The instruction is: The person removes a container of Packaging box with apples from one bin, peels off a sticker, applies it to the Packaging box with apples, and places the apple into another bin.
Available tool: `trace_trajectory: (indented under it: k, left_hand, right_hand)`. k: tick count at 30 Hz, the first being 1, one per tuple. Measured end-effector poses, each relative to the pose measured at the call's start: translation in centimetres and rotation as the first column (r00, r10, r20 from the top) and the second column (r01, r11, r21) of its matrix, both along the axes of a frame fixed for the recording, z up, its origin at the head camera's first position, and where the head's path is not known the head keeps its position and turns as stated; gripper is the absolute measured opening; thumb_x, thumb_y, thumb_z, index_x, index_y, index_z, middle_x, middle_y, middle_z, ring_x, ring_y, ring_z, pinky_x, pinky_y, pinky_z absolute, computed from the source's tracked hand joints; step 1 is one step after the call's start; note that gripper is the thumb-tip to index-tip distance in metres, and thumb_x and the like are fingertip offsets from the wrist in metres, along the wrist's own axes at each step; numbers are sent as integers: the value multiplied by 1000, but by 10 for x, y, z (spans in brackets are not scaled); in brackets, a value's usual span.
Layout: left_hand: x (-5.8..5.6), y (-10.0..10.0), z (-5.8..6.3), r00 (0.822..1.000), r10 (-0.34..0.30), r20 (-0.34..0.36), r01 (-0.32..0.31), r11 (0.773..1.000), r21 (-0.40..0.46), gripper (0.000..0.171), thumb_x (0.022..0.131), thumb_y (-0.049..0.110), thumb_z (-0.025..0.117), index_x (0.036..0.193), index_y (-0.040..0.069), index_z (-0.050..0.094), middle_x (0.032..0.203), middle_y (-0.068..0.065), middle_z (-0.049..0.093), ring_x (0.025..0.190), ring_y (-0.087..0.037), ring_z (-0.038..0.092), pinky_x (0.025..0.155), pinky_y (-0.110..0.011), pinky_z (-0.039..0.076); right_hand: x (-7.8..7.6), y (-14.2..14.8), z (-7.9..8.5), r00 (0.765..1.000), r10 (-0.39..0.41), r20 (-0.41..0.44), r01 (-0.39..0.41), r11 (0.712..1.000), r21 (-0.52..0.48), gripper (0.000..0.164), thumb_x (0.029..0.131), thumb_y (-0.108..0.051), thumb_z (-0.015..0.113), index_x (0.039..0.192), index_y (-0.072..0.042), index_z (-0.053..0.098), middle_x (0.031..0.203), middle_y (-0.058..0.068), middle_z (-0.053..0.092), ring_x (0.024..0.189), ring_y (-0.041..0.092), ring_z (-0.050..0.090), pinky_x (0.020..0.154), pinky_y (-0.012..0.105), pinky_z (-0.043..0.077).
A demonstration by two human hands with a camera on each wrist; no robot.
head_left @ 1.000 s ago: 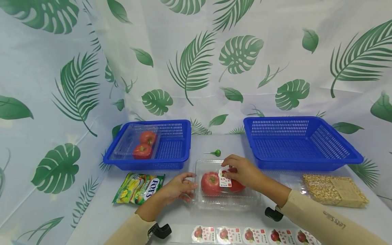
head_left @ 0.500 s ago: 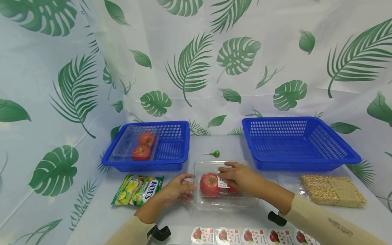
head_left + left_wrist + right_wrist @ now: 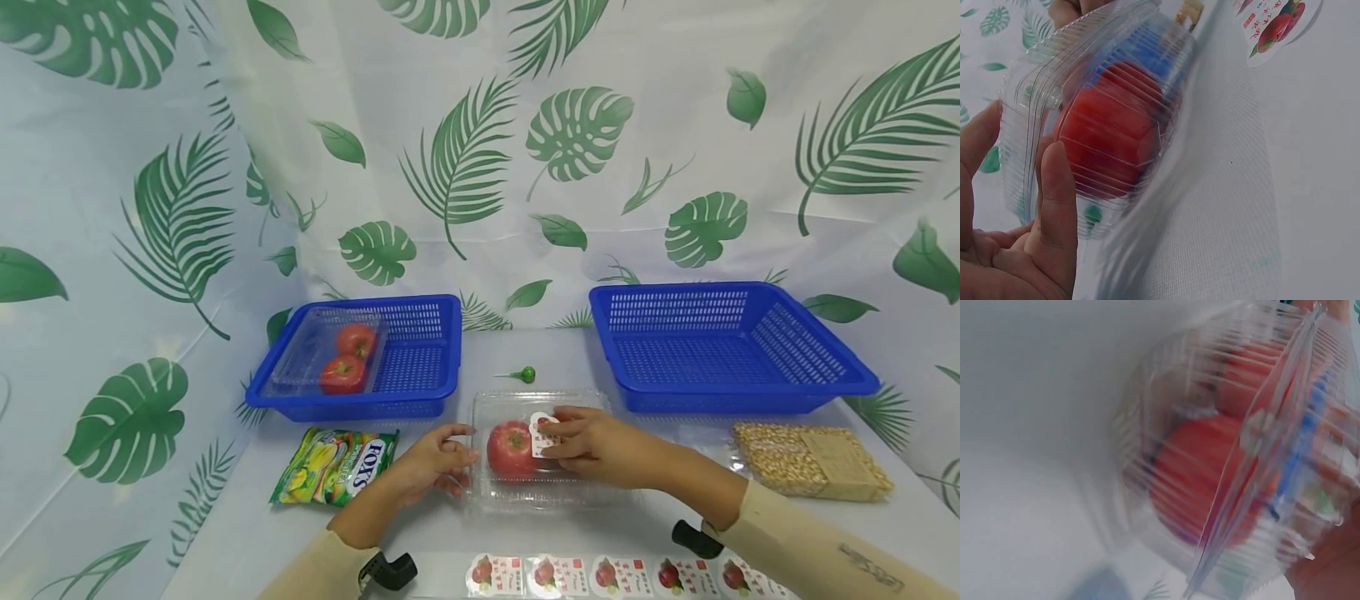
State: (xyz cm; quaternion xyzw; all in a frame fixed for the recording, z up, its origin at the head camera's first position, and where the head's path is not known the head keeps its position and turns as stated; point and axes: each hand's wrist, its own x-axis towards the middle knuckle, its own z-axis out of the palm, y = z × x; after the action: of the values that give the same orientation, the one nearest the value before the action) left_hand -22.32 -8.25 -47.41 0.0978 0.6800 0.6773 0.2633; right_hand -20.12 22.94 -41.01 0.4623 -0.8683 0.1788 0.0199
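A closed clear plastic clamshell box [image 3: 555, 493] sits on the table before me, holding two red apple-like fruits [image 3: 510, 450]. On its lid lies a white fruit label sticker [image 3: 542, 433]. My right hand [image 3: 611, 450] rests on the lid, its extended fingers touching the label's right side and covering much of the right fruit. At the box's left side my left hand [image 3: 435, 462] touches the edge with relaxed fingers. In the left wrist view, the thumb [image 3: 1057, 181] and a finger meet the ribbed box wall. The right wrist view is blurred; the fruits show through the plastic.
Left behind is a blue basket [image 3: 352, 408] with another clear box of red fruits; another blue basket [image 3: 735, 387] stands right. Nearby lie a candy bag [image 3: 333, 467], a corn kernel pack [image 3: 810, 462], a small green-headed item [image 3: 527, 374] and a row of label stickers [image 3: 558, 577].
My right fingers have swept over the label and now lie toward its right side, uncovering its left part. The label stays on the lid. My left hand keeps its place at the box.
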Motion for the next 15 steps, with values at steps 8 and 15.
trace_trajectory:
  k: [8, 15]
  left_hand:
    - [-2, -1, 0, 1000, 4, -12, -4, 1000, -10, 63, 89, 23, 73, 139, 0, 42, 91, -10, 64, 72, -23, 64, 60, -33, 58]
    - [-2, -1, 0, 1000, -1, -13, 0, 1000, -18, 63, 89, 24, 73, 139, 0, 42, 91, -10, 64, 71, -22, 64, 59, -32, 58]
  right_hand:
    - [3, 12, 10, 995, -76, 65, 75, 997, 17, 26, 90, -12, 69, 115, -11, 73, 132, 11, 59, 130, 46, 40, 103, 63, 32]
    - [3, 17, 4, 991, -117, 62, 113, 992, 62, 30, 95, -27, 64, 121, -14, 70, 138, 6, 54, 135, 43, 34, 107, 63, 26]
